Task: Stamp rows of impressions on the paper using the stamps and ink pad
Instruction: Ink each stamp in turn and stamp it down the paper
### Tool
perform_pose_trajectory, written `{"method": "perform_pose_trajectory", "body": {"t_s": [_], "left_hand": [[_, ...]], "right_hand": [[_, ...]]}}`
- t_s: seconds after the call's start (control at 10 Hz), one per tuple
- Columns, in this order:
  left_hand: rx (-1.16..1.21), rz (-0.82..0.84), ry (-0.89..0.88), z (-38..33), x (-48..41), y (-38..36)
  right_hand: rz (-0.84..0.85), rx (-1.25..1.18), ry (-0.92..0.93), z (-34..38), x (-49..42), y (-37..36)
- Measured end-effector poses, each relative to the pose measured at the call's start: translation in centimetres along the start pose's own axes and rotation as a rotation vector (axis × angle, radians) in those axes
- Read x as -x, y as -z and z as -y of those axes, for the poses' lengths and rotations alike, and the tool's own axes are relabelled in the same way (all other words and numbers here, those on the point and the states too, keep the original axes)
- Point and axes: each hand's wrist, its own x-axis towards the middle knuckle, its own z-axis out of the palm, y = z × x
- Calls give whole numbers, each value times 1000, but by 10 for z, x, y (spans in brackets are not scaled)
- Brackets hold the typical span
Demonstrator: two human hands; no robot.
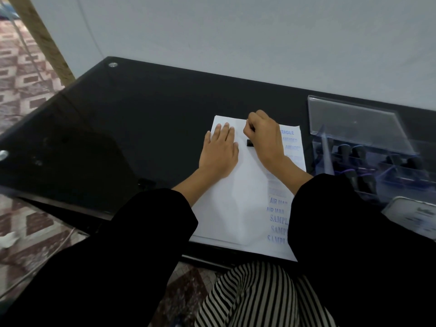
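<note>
- Paper [245,204] is lying flat on the black glass table [141,128], right of centre. Its long axis is running from the front edge toward the wall, with the far end leaning slightly left.
- The paper's near end is reaching the table's front edge. Its right edge is sitting just beside the clear case [354,121].
- Blue impressions [279,218] are running in a column down the right margin: FRAGILE, AIR MAIL, SAMPLE. Some are blurred.
- Left hand [219,154] is lying palm-down on the paper's far-left part, fingers straight and pointing at the wall, pinning the sheet.
- Right hand [264,135] is curling its fingers around a black stamp [249,143]. The stamp's base is pressing on the paper near the far end, just right of the left hand.
- Spare stamps [358,152] are standing upright in the case, lid tilted up.
- A pale rounded box [412,215] is sitting near the front right, label unreadable.
- The middle and left strip of the paper is showing blank. The table's left half is lying bare.
</note>
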Motion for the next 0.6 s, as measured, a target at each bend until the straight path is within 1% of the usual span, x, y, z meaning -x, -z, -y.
{"method": "perform_pose_trajectory", "body": {"t_s": [0.2,0.4,0.5,0.6], "left_hand": [[13,-4,-1,0,0,0],[8,-3,4,0,0,0],[12,-9,3,-1,1,0],[20,-18,4,-1,0,0]], "right_hand": [[-23,27,20,-1,-1,-1],[-24,10,2,-1,-3,-3],[6,17,1,-1,-2,1],[85,24,-12,-2,-6,6]]}}
